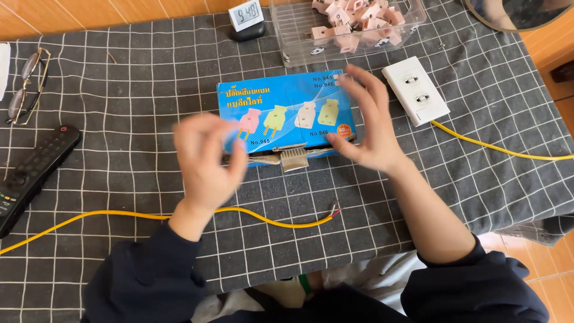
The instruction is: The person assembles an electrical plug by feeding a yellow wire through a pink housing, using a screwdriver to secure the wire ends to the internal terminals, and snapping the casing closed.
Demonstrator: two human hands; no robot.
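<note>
head view | left hand [206,161] blurred, fingers loosely spread, holding nothing, over front-left of blue box [287,110] mid-desk [119,90] | right hand [368,122] spread, empty, at box's right end | yellow cable [263,218] lies nearer the person | white socket [415,90] right of box

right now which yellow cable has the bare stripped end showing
The yellow cable lying nearest the person, below the left hand: its cut end shows bare wires. The other yellow cable runs into the white socket.

grey checked tablecloth [119,84], orange tiled floor [547,48]
</note>
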